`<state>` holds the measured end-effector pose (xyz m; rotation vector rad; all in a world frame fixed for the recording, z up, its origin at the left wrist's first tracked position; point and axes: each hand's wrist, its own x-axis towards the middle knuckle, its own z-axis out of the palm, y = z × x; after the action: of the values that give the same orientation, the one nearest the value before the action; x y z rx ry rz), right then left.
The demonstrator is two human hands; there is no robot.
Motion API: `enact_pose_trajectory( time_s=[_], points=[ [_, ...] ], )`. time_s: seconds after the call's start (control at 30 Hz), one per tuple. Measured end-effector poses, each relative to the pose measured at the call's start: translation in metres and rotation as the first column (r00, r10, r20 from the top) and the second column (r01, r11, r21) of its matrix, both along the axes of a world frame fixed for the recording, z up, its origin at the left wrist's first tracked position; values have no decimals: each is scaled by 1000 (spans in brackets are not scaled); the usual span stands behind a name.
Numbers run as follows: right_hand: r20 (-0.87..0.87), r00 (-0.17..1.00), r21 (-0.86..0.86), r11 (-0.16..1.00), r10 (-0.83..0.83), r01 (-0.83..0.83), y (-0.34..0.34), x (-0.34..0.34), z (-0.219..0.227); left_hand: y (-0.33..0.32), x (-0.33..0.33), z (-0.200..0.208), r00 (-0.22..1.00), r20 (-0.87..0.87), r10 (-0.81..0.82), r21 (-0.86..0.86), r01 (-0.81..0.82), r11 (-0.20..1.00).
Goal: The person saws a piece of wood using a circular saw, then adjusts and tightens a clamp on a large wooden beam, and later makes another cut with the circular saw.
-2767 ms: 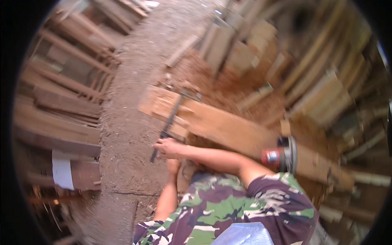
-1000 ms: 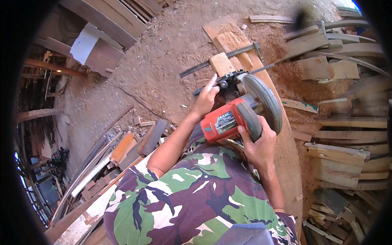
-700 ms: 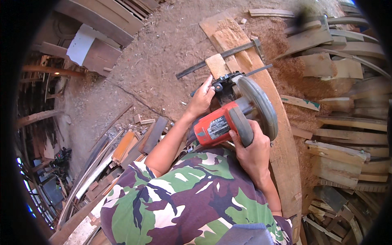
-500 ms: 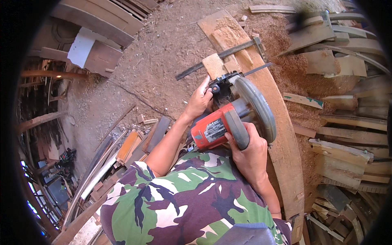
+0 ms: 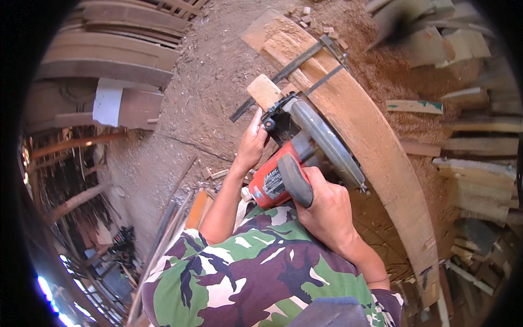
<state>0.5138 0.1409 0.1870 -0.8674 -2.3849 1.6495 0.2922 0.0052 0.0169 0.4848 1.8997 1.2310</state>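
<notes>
Right hand point(image 5: 326, 210) grips circular saw point(image 5: 305, 158) handle; left hand point(image 5: 251, 143) presses its front on plank point(image 5: 376, 141).

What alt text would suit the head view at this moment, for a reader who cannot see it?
A person's right hand grips the handle of a red circular saw resting on a long wooden plank, while the left hand steadies the saw's front near a small wood block. Sawdust and stacked timber surround them.

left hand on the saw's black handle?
No. The right hand grips the circular saw's black handle; the left hand rests by its front.
</notes>
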Motion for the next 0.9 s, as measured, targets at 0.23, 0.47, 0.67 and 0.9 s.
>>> enact_pose_trajectory(
  time_s=[0.23,0.47,0.67,0.9],
  points=[
    [-8,999,-28,999,46,-46,7,-4,-3,8,-9,21,990,141,5,33,-10,999],
    [-31,997,-5,998,65,-65,7,-9,-10,32,-7,44,984,176,-34,68,22,997],
    [-39,998,18,998,53,-52,9,-14,-9,29,-16,47,977,195,-86,28,83,996],
    [-67,997,58,998,31,-27,10,-18,-10,27,-13,47,969,247,-4,73,-14,997]
  ],
)
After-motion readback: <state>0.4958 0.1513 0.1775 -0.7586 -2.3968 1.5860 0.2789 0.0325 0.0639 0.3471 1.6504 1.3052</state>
